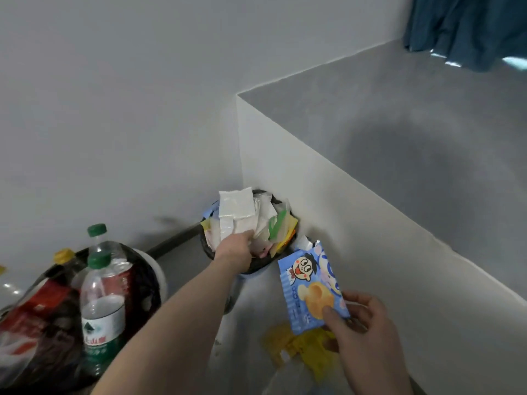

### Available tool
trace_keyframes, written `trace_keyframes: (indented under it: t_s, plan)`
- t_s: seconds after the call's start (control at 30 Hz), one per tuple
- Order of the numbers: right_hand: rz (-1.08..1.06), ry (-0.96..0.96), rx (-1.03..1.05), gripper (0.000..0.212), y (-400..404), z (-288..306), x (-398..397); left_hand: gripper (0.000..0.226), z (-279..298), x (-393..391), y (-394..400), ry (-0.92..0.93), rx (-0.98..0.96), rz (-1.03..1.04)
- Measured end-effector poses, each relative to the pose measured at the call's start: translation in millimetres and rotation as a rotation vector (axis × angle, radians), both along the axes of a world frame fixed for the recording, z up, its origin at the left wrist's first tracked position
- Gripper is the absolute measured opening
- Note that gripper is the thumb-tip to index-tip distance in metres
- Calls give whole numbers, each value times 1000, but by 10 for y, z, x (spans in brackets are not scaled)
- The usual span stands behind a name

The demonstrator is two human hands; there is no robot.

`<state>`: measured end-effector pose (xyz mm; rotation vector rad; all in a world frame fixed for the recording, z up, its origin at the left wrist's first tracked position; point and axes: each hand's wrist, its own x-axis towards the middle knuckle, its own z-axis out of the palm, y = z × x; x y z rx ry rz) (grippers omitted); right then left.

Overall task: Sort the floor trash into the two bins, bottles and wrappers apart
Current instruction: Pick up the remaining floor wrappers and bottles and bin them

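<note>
We're reaching out with our left hand (234, 246) over the wrapper bin (209, 249) in the corner, and its fingers are closed round a white plastic packet (235, 213) that stands up above the heap of wrappers (278, 226) already filling that bin to the brim; the bin sits on the floor against the wall, tight beside the white side of a raised grey platform (399, 143); our right hand (362, 323) is nearer to us and lower in view, thumb on top and fingers underneath, pinching the bottom corner of a blue snack wrapper (309, 283) printed with a cartoon face, held up in the air just to the right of the bin; beneath that hand a yellow wrapper (302, 349) lies blurred on the grey floor (251, 303), with something clear beside it that we can't make out; over on the left there's the bottle bin (155, 269), black-lined, packed with bottles; two clear plastic bottles with green caps (103, 306) stand upright in it, a yellow-capped one (64, 256) behind them, red labels showing; a dark teal curtain (467, 29) hangs at the top right.
</note>
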<state>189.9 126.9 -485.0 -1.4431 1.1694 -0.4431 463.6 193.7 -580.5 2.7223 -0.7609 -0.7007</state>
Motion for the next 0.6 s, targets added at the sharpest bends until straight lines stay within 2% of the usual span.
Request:
trace_keyframes:
  t_s: [0.07, 0.17, 0.3, 0.5, 0.6]
  plan:
    - [19, 3, -1, 34, -7, -12, 45, 56, -28, -11, -6, 51, 61, -47]
    - [41, -15, 11, 31, -10, -6, 145, 61, 6, 14, 51, 104, 97, -109]
    - [17, -35, 55, 28, 4, 25, 431, 54, 114, 74, 254, 24, 21, -137]
    - [85, -94, -3, 26, -180, 104, 1618, 59, 154, 39, 652, 18, -128, -95]
    - [143, -3, -55, 27, -259, -140, 2195, 59, 159, -52, 826, 28, -208, -8]
